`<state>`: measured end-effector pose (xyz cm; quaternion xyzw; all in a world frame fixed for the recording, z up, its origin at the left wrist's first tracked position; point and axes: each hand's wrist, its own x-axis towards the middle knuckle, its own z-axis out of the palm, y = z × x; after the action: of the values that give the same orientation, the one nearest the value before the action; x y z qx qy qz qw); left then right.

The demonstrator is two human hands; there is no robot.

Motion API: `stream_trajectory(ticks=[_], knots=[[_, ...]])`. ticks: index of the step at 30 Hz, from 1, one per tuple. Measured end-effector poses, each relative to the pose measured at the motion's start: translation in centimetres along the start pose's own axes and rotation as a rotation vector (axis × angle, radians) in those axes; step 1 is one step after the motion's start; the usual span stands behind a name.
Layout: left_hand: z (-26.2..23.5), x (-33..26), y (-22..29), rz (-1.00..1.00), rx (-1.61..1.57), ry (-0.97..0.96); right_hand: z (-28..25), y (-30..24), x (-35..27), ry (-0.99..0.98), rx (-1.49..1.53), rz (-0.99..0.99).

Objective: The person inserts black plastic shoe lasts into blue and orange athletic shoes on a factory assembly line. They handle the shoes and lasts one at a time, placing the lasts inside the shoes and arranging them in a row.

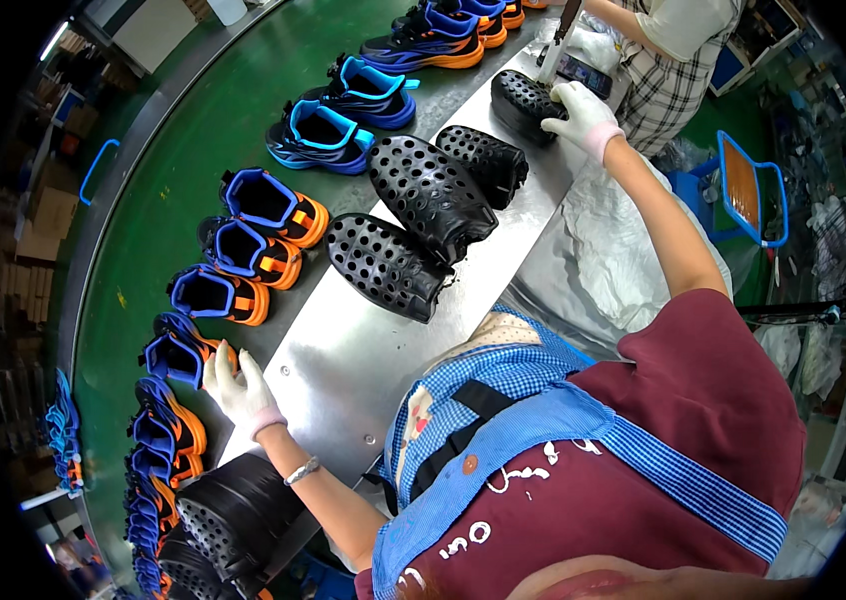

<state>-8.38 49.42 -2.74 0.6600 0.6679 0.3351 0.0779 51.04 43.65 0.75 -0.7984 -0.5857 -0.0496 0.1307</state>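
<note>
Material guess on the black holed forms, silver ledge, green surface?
Black holed forms: probably moulded plastic or rubber, semi-gloss; soft highlights, regular round holes.
Silver ledge: looks like bare metal, steel or aluminium, satin; grey sheen with blurred bright patches.
Green surface: perhaps PVC or rubber sheet, smooth, low sheen; even colour, no weave visible.

The shirt [683, 400] is maroon; the apron [533, 428] blue-checked; the gloves [245, 398] white, pink-cuffed.

Black perforated shoe-shaped piece [521, 100] on metal bench [343, 360] — blue-lined sneaker [173, 358] upright
</note>
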Motion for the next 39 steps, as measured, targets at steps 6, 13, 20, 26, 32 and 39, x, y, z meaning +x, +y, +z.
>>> stream_trajectory(ticks=[6, 13, 20, 26, 32, 39], knots=[[-0.1, -0.4, 0.0, -0.043, -0.023, -0.015, -2.5, 0.4, 0.0, -0.026, -0.018, -0.060], [-0.4, 0.6, 2.3, -0.003, -0.227, 0.031, -11.1, -7.1, 0.6, 0.120, 0.006, -0.147], [-2.1, 0.7, 8.2, -0.020, -1.362, -0.545, -12.9, -26.9, -1.6, -0.160, 0.455, -0.821], [-3.7, -0.1, 5.8, -0.215, -1.857, -0.485, -9.7, -38.3, -3.1, -0.412, 0.466, -1.024], [-3.6, -0.1, 1.4, -0.332, -1.716, -0.235, -6.4, -43.6, -2.3, -0.565, 0.316, -0.996], [-3.6, 2.6, 0.3, -0.505, -1.748, -0.273, -3.9, -47.0, 0.6, -0.508, 0.302, -1.028]])
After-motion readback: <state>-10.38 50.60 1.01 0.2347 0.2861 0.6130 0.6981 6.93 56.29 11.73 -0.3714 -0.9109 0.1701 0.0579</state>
